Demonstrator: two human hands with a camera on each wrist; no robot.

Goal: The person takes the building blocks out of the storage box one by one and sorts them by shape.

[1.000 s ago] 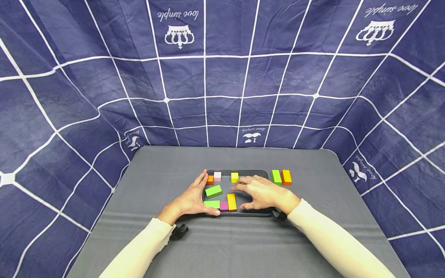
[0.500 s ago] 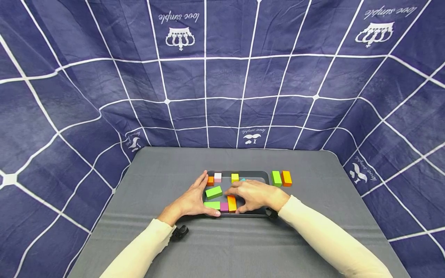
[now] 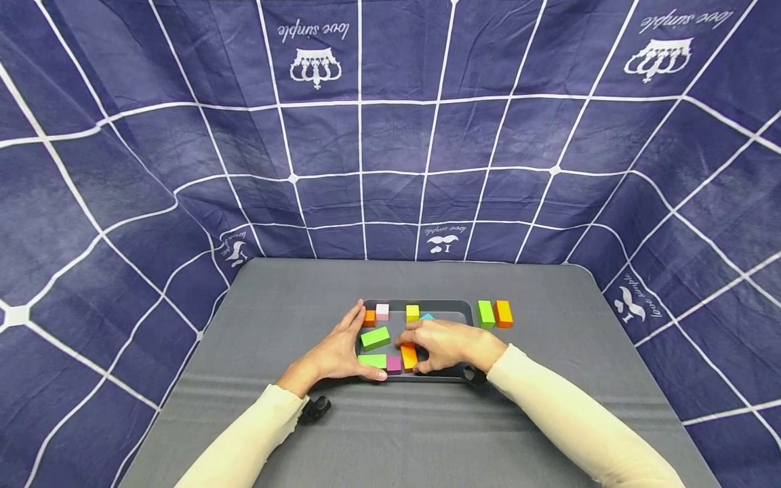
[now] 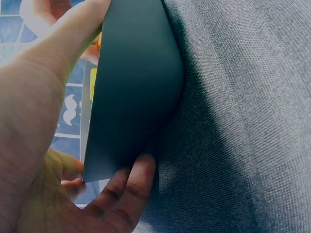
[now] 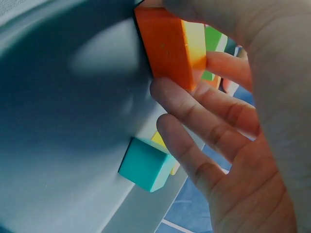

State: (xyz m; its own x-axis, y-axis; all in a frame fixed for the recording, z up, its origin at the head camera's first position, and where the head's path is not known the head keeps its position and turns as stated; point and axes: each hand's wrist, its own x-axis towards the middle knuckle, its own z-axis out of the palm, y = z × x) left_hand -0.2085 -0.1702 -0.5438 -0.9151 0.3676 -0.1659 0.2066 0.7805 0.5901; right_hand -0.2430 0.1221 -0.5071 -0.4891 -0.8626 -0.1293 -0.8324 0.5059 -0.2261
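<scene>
Seen from my remote post, the right hand has its grip clamped on an orange block near the near edge of a grey tray, midway between the left and right edges of the worktop; whether the block is lifted I cannot tell. The left hand holds the tray's left end, thumb along the near rim. I count seven more blocks inside: an orange cube in the far left corner, a pink cube beside it, a yellow cube and a teal cube toward the far edge, a skewed green block near the left edge, a second green block in the near left corner, and a purple cube beside that. A third green block and a second orange block sit beyond the tray's right edge. I judge the work part-way: most blocks are inside, the held one is not yet released, and the outside pair is untouched.
</scene>
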